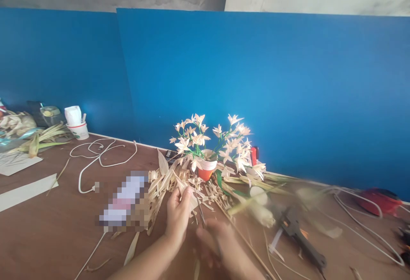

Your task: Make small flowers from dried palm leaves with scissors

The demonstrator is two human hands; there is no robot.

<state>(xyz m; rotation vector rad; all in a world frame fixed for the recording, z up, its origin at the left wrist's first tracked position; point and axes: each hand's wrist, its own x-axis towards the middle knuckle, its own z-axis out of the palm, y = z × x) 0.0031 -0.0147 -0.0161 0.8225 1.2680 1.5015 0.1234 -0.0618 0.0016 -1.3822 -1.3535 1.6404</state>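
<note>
My left hand (180, 211) pinches a pale, pointed piece of dried corn husk (182, 182) between thumb and fingers. Close beside it, my right hand (218, 239), smeared by motion, is closed around what look like scissors (200, 210), whose dark, slim blades point up toward the husk. Behind both hands, a red and white paper cup (207, 170) holds green stems topped with cream husk flowers (200, 140). Loose dried husks (156, 199) and small scraps (215, 194) lie around the foot of the cup.
To the right lie a black glue gun (299, 235) and a husk-wrapped cob (261, 215). A pixelated phone-like rectangle (123, 201) lies left, near a white cable (83, 176). A blue partition (256, 83) rises behind the brown table (57, 237). Another paper cup (78, 130) stands far left.
</note>
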